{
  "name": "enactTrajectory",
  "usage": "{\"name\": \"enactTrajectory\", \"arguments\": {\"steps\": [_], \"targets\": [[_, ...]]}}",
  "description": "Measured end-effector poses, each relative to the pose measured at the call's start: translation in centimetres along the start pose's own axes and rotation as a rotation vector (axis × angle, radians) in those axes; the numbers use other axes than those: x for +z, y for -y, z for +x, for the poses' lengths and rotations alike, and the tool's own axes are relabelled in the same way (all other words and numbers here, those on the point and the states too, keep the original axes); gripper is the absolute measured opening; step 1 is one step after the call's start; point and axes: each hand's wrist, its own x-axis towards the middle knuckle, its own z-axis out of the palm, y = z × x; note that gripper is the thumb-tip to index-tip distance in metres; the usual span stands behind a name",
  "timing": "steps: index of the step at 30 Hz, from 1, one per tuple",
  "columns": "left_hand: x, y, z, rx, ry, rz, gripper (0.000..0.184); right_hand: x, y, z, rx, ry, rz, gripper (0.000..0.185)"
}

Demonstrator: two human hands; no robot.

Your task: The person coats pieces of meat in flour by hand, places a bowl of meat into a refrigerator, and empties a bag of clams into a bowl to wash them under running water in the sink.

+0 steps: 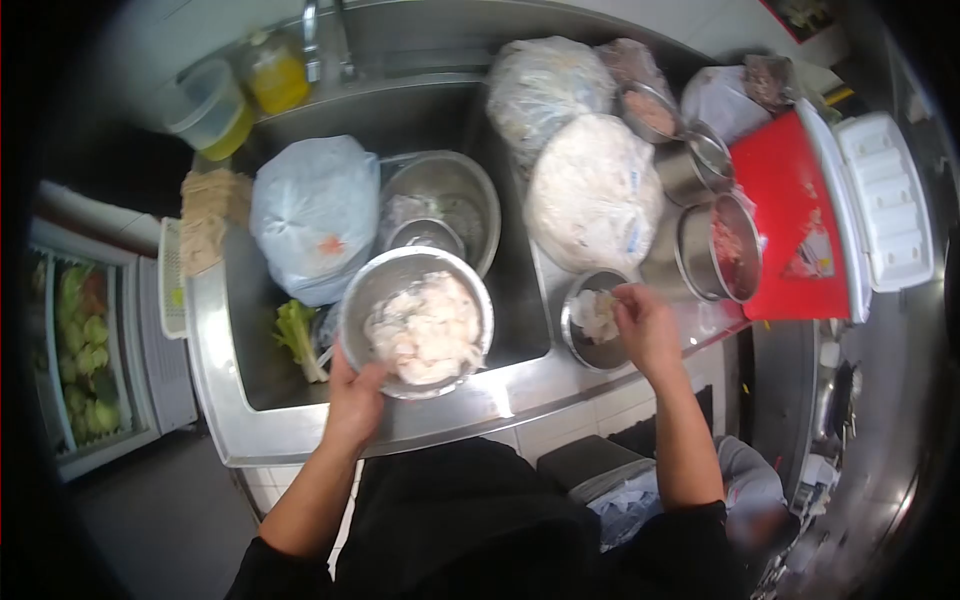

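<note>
My left hand (357,402) grips the near left rim of a metal bowl (358,345), holding it over the front of the sink. Pale, wet-looking food pieces (428,325), perhaps raw seafood, are heaped in it. To the right, my right hand (648,330) reaches into a smaller metal bowl (595,355) on the steel ledge. Its fingers are pinched together beside whitish flat pieces (594,312); the fingertips partly hide what they hold. Behind the left bowl, a large metal basin (485,195) and a smaller bowl (430,232) stand in the sink.
A tied whitish bag (312,210) and celery-like stalks (298,340) are in the sink (520,330). Large filled bags (592,190) stand beside it. Metal pots (735,255) with pinkish contents adjoin a red board (790,210) and foam box (885,200). A person (750,485) is at lower right.
</note>
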Motion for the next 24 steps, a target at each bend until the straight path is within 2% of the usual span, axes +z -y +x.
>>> {"name": "enactTrajectory", "arguments": {"steps": [1,3,8,11,12,16,19,22,24], "targets": [[0.0,-0.1,-0.1,-0.048,-0.006,-0.036,0.068,0.3,1.5,0.1,-0.023,0.014,0.029,0.012],[0.3,-0.2,0.1,0.014,0.003,0.018,0.068,0.7,4.3,0.2,-0.065,0.032,0.074,0.014],[0.8,-0.8,0.2,0.013,0.043,0.032,0.068,2.5,9.9,0.8,-0.432,-0.089,-0.058,0.015],[0.6,-0.4,0.4,0.08,0.07,0.14,0.071,3.8,11.3,0.3,-0.452,0.152,0.024,0.017],[0.6,-0.4,0.4,0.12,0.079,0.203,0.073,4.9,11.0,-0.1,-0.458,0.288,-0.05,0.025],[1.2,-0.7,0.3,0.13,0.093,0.122,0.073,8.1,13.6,-1.5,-0.432,0.262,-0.371,0.041],[1.4,-0.9,0.1,0.149,0.072,0.132,0.068,9.6,13.6,-1.4,-0.424,0.264,-0.347,0.028],[0.9,-1.1,0.3,0.149,0.059,0.143,0.07,10.1,12.2,-0.5,-0.446,0.246,0.009,0.016],[0.3,-1.3,0.4,0.095,0.053,0.143,0.075,9.1,12.4,-0.2,-0.33,0.323,0.123,0.009]]}}
